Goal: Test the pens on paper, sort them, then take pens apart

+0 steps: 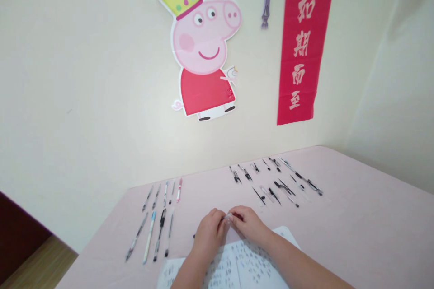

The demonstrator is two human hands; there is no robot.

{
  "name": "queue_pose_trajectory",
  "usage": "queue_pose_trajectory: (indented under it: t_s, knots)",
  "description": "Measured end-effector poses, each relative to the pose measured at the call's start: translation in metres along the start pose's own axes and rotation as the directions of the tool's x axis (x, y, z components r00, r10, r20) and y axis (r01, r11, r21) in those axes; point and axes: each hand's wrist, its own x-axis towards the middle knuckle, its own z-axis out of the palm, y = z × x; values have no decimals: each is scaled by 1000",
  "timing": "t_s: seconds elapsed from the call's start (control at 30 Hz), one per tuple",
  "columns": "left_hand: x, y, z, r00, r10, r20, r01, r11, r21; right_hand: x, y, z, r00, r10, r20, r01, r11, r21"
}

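Note:
My left hand (210, 231) and my right hand (250, 224) meet over the table, just beyond an open notebook (237, 262) with handwriting. The fingertips of both are pinched on a small clear pen part (228, 216), most of it covered by my fingers. Left of my left hand a small dark tip (194, 236) pokes out; I cannot tell what it belongs to. My forearms cross over the notebook pages.
Two rows of pens, among them a blue-and-cream pen (149, 237) and a pink pen (179, 189), lie at the left. Several loose pen parts (275, 195) spread across the back right of the pink table (356, 226). A wall with a pig cutout (207, 90) stands behind.

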Motion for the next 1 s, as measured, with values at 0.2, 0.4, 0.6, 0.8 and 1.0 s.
queue_pose_trajectory:
  t_s: [0.2,0.4,0.6,0.8,1.0]
  knots:
    - [-1,-2,1,998,-43,-42,42,999,-31,0,0,0,1000,-1,17,1,1000,-28]
    - [0,-2,1,998,-45,-38,44,999,-26,-1,-3,-2,1000,-3,25,5,998,-68]
    - [0,0,1,999,-36,-20,36,999,-39,0,1,0,1000,-7,24,9,998,-65]
    - [0,-2,5,999,-25,-34,24,1000,-19,0,6,2,1000,15,-1,-15,999,-46]
    - [1,-1,7,999,2,-33,-1,1000,6,-1,8,4,998,49,-47,-47,998,45]
